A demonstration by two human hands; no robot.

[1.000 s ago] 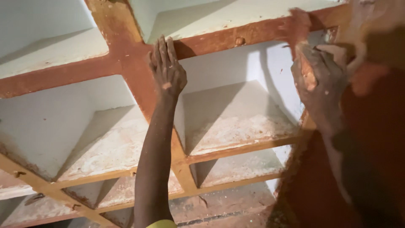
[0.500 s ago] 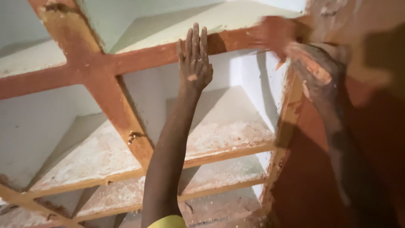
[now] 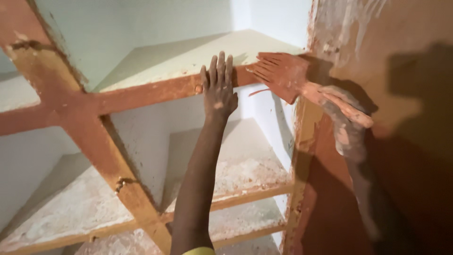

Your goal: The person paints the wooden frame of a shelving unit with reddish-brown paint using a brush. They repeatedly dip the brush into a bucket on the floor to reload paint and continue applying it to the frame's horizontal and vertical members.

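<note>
white shelves [image 3: 198, 52], red-coated paintbrush [image 3: 283, 75]

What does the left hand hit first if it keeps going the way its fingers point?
The left hand lies flat on the red-brown shelf edge, fingers pointing up. Straight on, the fingertips would pass over that edge and probably meet the pale shelf top behind it. Depth is unclear.

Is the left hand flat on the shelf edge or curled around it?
Flat. The left hand lies open, fingers straight and spread against the red shelf edge, gripping nothing.
</note>
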